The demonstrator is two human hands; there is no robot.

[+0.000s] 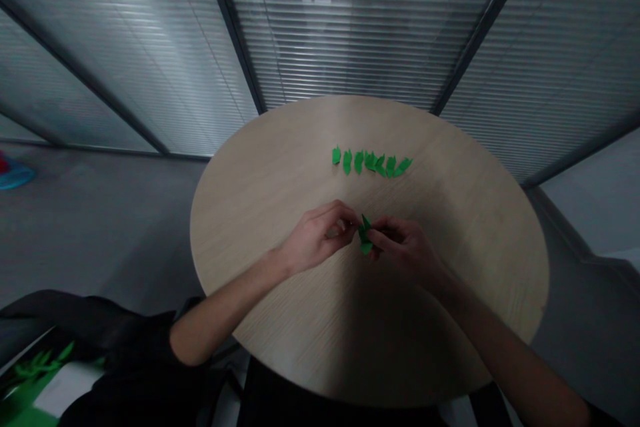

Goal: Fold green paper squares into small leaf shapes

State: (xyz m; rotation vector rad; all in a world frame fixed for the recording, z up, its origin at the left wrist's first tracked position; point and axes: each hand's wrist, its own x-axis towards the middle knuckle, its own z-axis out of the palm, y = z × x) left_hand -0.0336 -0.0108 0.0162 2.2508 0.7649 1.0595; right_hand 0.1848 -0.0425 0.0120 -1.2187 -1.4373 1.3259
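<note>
Between my left hand [317, 238] and my right hand [405, 247] is a small folded piece of green paper [365, 235], pinched by the fingertips of both. Its pointed tip sticks up and its lower end shows below the fingers. Farther across the round wood-grain table [450, 227], a little above my hands in the view, several green folded paper leaves [373, 162] lie in a slightly curved row. Some of them overlap at the right end. Neither hand touches that row.
Glass partitions with slatted blinds and dark frames curve behind the table, and a grey floor surrounds it. Dark fabric [120, 340] lies at the lower left beside a green-and-white leaf-patterned item [43, 380]. A blue-and-red object [13, 173] sits at the far left edge.
</note>
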